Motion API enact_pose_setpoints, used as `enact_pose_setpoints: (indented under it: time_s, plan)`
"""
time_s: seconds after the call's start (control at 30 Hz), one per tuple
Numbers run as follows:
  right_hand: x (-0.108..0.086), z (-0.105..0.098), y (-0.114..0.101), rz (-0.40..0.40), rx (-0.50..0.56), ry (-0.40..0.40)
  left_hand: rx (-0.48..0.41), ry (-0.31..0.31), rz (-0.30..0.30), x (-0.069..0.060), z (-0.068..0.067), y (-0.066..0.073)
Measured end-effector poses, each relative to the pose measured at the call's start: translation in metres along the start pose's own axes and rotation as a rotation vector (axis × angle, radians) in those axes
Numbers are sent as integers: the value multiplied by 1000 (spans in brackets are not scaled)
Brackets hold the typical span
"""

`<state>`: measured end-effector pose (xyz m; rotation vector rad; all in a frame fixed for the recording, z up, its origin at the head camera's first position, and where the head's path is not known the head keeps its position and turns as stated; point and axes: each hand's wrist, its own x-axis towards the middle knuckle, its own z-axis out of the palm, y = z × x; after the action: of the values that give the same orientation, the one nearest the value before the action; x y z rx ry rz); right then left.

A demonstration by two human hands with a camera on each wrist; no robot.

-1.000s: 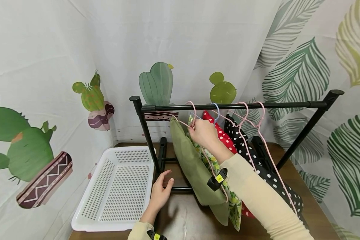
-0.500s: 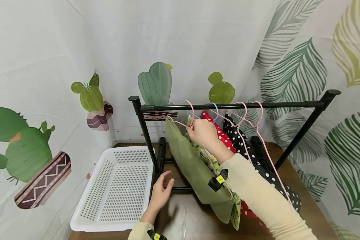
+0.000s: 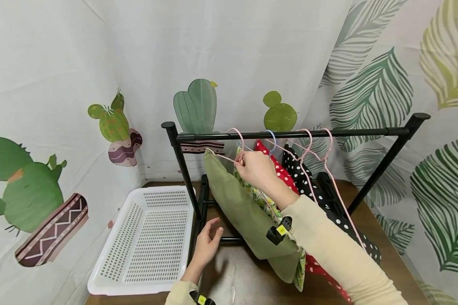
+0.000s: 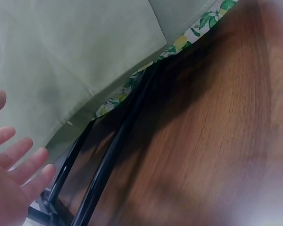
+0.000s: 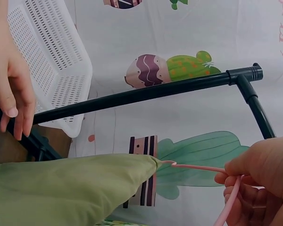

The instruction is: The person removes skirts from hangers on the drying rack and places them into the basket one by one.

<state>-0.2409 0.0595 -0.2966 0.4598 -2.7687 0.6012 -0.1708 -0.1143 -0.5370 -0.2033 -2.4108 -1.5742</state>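
My right hand pinches a pink hanger just below its hook, which hangs over the black bar. An olive-green cloth piece hangs on that hanger, seen edge-on in the right wrist view. Behind it is a yellow-and-green floral piece, mostly hidden. My left hand hovers left of the green cloth, fingers relaxed and apart, holding nothing. In the left wrist view its fingers spread near the cloth's lower part.
The black rack stands on a brown wooden table. Farther right hang a red polka-dot piece, a black polka-dot piece, a blue hanger and more pink hangers. A white perforated basket sits left.
My right hand has slid the pink hanger and green cloth slightly left along the bar, widening the gap to the blue hanger. The left hand has hardly moved.
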Motion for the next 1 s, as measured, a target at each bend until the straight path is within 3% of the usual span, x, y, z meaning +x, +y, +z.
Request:
enact_pose_setpoints:
  time_s: [0.2, 0.53, 0.7, 0.77, 0.83, 0.9, 1.0]
  plan:
    - [-2, -3, -1, -9, 0, 2, -39, -16, -56, 2, 7, -13]
    - [-6, -7, -5, -45, -10, 23, -48, 7, -107, 8, 19, -17]
    - [-7, -8, -7, -44, -13, 13, -92, 20, -91, 9, 20, -7]
    - [-8, -8, -8, -44, -18, 12, -131, 24, -119, 8, 18, 4]
    - [-9, -9, -9, -47, -21, 13, -151, 24, -132, 9, 19, 4]
    - [-10, -11, -11, -51, -26, 18, -205, 25, -186, 8, 17, 15]
    - [-11, -12, -12, -53, -35, 24, -270, 1, -235, 10, 18, 14]
